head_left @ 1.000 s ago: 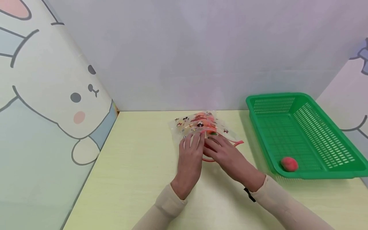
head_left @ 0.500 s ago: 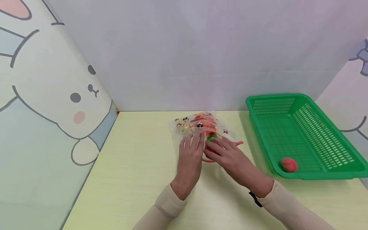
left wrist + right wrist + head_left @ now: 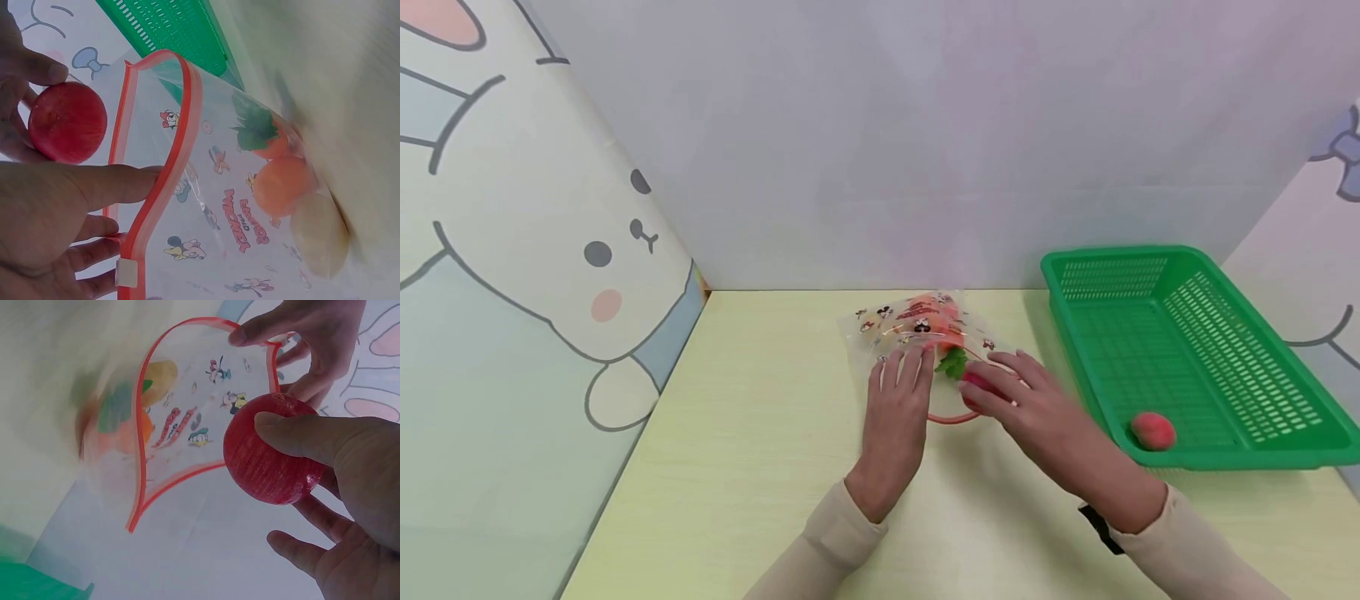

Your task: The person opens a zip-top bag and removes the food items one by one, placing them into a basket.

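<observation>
My left hand (image 3: pixel 896 421) grips the red zip edge of a clear cartoon-print zip bag (image 3: pixel 880 323). Its thumb lies inside the gaping mouth, the other fingers outside, near a white slider (image 3: pixel 127 272). In my right hand (image 3: pixel 1054 425) is a shiny red apple (image 3: pixel 265 465), pinched between thumb and fingers, just outside the mouth on the right. Through the plastic show a leafy green top (image 3: pixel 255 128) on something orange, a round orange fruit (image 3: pixel 284 184) and a pale yellow-tan oval piece (image 3: pixel 320 234).
A green plastic basket (image 3: pixel 1078 358) stands to the right on the pale table (image 3: pixel 760 433), with a pinkish-red peach (image 3: pixel 1153 431) in its near left corner. A grey-white wall (image 3: pixel 865 150) rises behind, and a bunny-print panel (image 3: pixel 512 333) stands at the left.
My right hand has drawn back to the right from the bag's mouth, bringing the apple with it. More of the green leaves shows now. The left hand has stayed in place.
</observation>
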Tool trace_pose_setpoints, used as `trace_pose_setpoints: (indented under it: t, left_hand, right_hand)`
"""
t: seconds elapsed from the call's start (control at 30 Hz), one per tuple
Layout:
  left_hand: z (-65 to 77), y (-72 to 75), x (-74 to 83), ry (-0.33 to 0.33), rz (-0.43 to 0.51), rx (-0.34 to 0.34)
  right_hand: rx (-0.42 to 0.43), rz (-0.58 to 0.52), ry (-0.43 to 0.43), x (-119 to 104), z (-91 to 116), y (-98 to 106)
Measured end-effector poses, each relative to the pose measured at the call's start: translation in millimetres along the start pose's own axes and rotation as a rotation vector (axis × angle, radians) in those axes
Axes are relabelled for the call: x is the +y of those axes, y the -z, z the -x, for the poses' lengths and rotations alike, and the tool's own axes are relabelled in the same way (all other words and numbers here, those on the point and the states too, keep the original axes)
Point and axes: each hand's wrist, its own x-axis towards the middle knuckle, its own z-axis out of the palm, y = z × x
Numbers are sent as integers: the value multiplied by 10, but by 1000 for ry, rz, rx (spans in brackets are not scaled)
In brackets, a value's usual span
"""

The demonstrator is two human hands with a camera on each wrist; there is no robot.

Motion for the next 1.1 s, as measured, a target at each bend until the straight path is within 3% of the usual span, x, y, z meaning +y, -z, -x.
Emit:
trace_pose_setpoints:
  t: [0.4,0.7,1.1]
  left_hand:
    - [-1,-9,-7,-11,-19,30]
    - [-22,5,-26,-12,-48,-6]
    - [-19,18,-26,-16,-26,-28]
  right_hand:
    - [83,68,-88,240,181,346]
    - [208,72,-122,540,387,498]
    - [118,84,-206,822,655,682]
